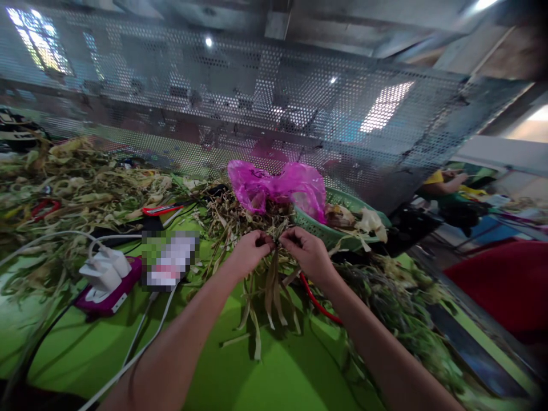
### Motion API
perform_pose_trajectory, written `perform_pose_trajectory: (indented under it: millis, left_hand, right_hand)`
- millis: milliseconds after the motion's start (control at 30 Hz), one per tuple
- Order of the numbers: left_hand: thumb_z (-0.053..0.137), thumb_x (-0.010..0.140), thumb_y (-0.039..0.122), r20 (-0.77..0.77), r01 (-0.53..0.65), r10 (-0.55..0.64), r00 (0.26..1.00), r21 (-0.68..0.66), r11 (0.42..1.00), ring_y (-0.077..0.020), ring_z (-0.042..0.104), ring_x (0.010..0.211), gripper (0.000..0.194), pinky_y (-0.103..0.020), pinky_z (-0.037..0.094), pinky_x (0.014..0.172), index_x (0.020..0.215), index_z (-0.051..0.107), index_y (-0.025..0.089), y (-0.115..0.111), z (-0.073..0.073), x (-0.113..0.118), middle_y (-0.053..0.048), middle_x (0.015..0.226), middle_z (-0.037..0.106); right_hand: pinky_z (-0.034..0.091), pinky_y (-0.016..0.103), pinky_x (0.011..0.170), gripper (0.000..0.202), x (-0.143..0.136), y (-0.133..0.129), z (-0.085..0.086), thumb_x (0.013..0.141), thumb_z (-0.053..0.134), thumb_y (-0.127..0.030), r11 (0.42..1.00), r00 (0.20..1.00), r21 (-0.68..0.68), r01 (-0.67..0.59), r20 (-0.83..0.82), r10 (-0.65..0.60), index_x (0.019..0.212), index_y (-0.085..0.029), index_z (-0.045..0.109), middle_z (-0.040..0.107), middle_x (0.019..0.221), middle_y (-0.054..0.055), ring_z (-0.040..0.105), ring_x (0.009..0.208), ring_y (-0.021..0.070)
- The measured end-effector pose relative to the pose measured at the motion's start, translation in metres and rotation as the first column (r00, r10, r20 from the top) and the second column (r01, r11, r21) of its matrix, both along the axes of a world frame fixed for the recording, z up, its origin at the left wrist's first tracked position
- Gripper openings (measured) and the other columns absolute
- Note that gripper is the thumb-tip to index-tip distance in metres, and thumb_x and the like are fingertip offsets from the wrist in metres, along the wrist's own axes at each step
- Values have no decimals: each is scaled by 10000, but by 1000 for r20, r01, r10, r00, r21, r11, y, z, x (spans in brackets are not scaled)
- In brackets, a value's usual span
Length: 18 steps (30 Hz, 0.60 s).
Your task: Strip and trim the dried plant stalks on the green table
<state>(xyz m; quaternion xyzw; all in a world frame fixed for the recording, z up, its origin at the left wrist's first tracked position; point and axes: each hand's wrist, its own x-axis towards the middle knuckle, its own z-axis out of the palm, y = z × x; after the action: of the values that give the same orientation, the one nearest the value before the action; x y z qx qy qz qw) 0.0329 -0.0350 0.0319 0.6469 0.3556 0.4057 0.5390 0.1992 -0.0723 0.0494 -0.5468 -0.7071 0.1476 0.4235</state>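
"What's closest to you?"

"Bare green tabletop [265, 388], and just past it the loose ends of some dried strips [269, 288], spread towards me. A red curved piece [319, 305] lies to their right, partly under my arm."

"And where are the strips held?"

"At their far end, straight in front of me. My left hand [256, 246] and right hand [306, 251] are almost touching there, each in a small pinch on the gathered top, as far as I can make out. My own fingers hide the exact spot."

"How would you expect them to handle?"

"Very light, I'd judge: thin, dry and papery. They look limp along their length yet brittle enough to split if tugged sideways. Not slippery as such, though flat faces could slide over one another."

"So where's the best grip?"

"Right at that gathered top, where they come together. Taking a single tail would likely tear it or pull it loose."

"What's beyond your hands?"

"A heap of tangled dried stems [222, 212], then a bright pink plastic bag [308, 182], partly over a green basket [314, 227]. Behind everything stands a perforated metal screen [240, 128]."
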Motion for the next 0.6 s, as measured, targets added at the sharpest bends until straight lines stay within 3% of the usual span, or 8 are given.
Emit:
perform_pose_trajectory:
  millis: [133,267,367,600]
  left_hand:
    - [588,734,214,12,-48,48,999,-4,999,-128,472,662,64,-255,366,644,739,551,161,7,-6,-4,13,689,530]
    - [607,732,271,94,-85,96,991,-108,990,-122,482,638,115,-252,369,631,755,564,167,11,-8,-6,18,674,534]
    - [622,725,297,224,-49,90,971,-182,982,-123,507,657,147,-251,394,653,757,565,165,7,-3,-6,17,681,541]
    - [604,759,303,406,111,-42,913,-147,983,-89,511,642,167,-234,406,641,767,500,173,-8,11,-4,-16,892,638]
  right_hand:
    - [426,262,660,113,10,0,7,841,580,-285,1000,994,-17,1,113,1,869,-197,646,653,785,11,582,724,170]
    - [442,290,765,153,19,0,13,849,559,-244,999,968,-18,-31,248,35,940,-212,678,688,923,41,622,856,196]
    - [439,297,760,149,20,2,12,851,544,-248,999,957,-18,-51,286,54,870,-206,686,681,876,50,618,842,204]
    - [402,266,654,157,14,5,0,885,453,-241,996,966,-85,-11,256,33,860,-215,606,636,745,5,585,696,175]
